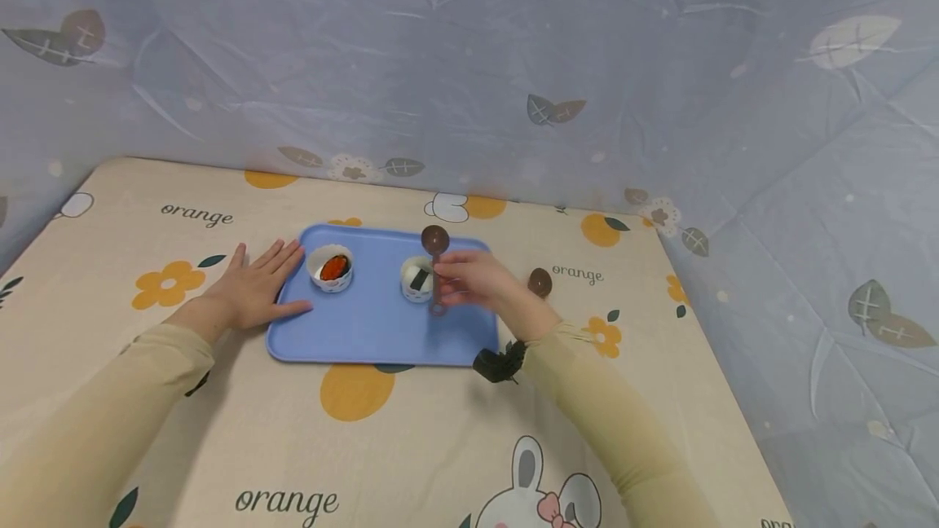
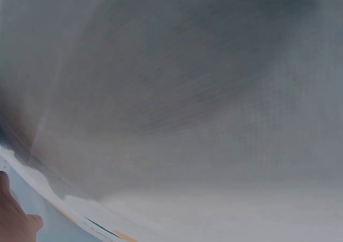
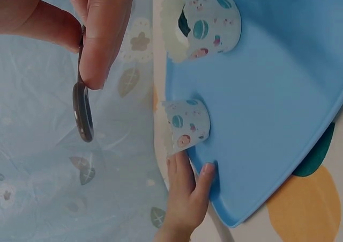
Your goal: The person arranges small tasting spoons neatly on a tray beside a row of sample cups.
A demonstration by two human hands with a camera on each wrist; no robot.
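My right hand [image 1: 477, 277] pinches a brown spoon [image 1: 435, 239] by its handle, bowl pointing away from me, above the right part of a blue tray [image 1: 367, 332]. Close beside it stands a paper cup [image 1: 416, 293] holding a white rice ball with a black strip. In the right wrist view, thumb and fingers meet on the spoon [image 3: 82, 113], seen edge-on. My left hand [image 1: 257, 290] lies with fingers spread at the tray's left edge, thumb reaching over the rim. Near it is a second paper cup [image 1: 330, 285] with an orange-topped sushi piece [image 1: 335, 268].
Another brown spoon [image 1: 540, 282] lies right of the tray, partly hidden by my right wrist. A dark object [image 1: 499, 365] shows under that wrist at the tray's near right corner. A patterned cloth [image 1: 411, 471] covers the table; grey-blue fabric [image 1: 367, 63] hangs behind.
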